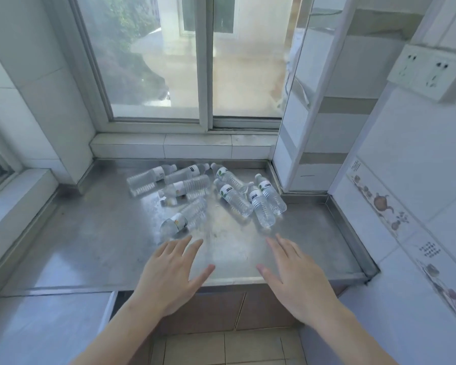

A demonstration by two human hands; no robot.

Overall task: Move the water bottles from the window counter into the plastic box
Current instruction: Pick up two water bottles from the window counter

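Seen from a head camera looking down at a steel counter (95, 248) beneath a sliding window (190, 61). Scattered across the far half of the counter, a cluster of clear water bottles (203, 192), all lying on their sides, none upright. On the left of the cluster, several bottles with white labels, overlapping or touching. Nearest the front edge, one bottle (184, 218) lying diagonally, its cap end not clear through the blur. On the right, four more bottles (250, 197) side by side, caps pointing toward the window.

Reaching in over the front edge, the left hand (170, 276) and the right hand (298, 281), palms down, fingers straight and spread, holding nothing. Left fingertips (186, 239) just short of the nearest bottle, not touching it. Right hand well apart from any bottle.

White tiled walls on both sides, a double socket (427, 71) on the right wall, brown cupboard doors (216, 312) below the counter.
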